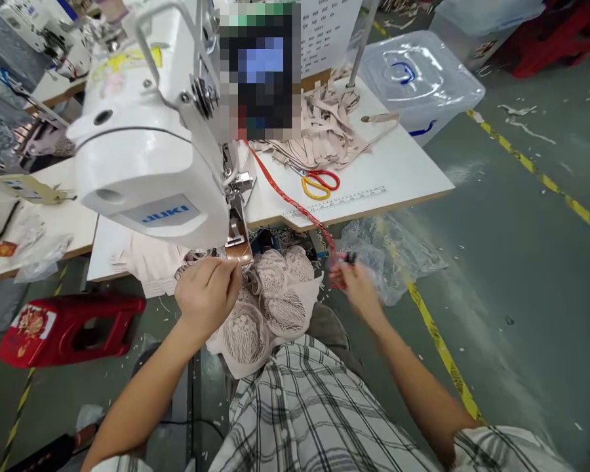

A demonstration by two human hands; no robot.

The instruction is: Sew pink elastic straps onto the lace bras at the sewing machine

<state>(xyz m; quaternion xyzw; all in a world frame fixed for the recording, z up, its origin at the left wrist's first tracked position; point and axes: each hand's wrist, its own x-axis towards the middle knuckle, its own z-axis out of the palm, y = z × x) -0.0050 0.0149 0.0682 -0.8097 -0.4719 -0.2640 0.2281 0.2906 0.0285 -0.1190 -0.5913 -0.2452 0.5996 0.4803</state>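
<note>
My left hand (pixel 207 293) is closed in a pinch just in front of the sewing machine's (pixel 152 164) needle area; whatever its fingertips hold is too small to make out. My right hand (pixel 356 283) is out to the right, off the table edge, its fingers closed around the end of a red cord (pixel 290 198). A small dark tool, blurred, pokes out of that grip; its kind is unclear. Between the hands, beige lace bras (pixel 288 308) hang from the machine over my lap. More beige fabric (pixel 160 259) lies left of the needle area.
Red-and-yellow-handled scissors (pixel 322 185) lie on the white table (pixel 403 177) by a printed ruler scale and a heap of beige straps (pixel 329 128). A red stool (pixel 73 328) stands left, a lidded plastic bin (pixel 417 78) at back right. A clear plastic bag (pixel 393 255) hangs below the table edge.
</note>
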